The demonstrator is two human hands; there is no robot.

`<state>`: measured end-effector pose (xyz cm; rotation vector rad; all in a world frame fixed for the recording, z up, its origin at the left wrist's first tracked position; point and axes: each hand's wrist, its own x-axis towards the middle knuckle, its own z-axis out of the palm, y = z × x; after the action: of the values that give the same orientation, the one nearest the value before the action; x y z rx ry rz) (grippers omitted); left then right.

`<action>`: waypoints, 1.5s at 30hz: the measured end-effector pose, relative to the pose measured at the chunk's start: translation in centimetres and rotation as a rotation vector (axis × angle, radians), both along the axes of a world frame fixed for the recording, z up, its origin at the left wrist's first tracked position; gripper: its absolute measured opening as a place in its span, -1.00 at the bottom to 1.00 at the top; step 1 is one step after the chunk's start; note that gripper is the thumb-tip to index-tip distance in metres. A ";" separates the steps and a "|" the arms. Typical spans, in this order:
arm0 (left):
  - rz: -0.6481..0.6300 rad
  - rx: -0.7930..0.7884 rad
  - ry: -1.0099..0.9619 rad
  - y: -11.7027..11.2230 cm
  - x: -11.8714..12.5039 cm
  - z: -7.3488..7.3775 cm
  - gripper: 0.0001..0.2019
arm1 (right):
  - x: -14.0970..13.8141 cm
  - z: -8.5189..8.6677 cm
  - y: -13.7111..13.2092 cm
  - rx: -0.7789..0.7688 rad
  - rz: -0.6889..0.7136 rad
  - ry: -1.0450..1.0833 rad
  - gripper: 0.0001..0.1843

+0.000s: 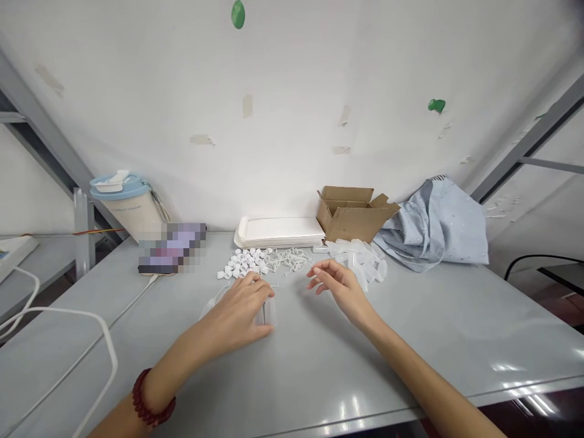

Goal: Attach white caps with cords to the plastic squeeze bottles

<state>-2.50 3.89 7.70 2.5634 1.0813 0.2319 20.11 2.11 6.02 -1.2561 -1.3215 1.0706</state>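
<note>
My left hand (241,307) rests low over the grey table, thumb and fingers on either side of a few small clear plastic tubes (269,312). Part of these tubes is hidden under the palm. To the right, my right hand (337,285) hovers with loosely curved fingers apart and nothing visible in them. Just beyond the left fingertips lies a heap of small white caps (244,261). Beside the caps is a tangle of thin white looped pieces (292,260). A pile of translucent plastic tubes (362,258) lies behind my right hand.
Against the wall stand a stack of white flat boxes (283,230) and an open cardboard box (353,219). Light blue cloth (438,225) lies at the right. On the left are a lidded cup (130,207), a phone (173,246) and white cables (109,347).
</note>
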 end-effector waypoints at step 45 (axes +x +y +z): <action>0.381 0.193 0.043 8.6 3.0 -1.2 -0.75 | 9.9 -1.2 3.7 0.244 -0.267 -1.184 -0.80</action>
<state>0.55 12.53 6.55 2.5121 1.6338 0.3937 29.98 5.82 4.82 -1.8826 -1.9482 -0.1435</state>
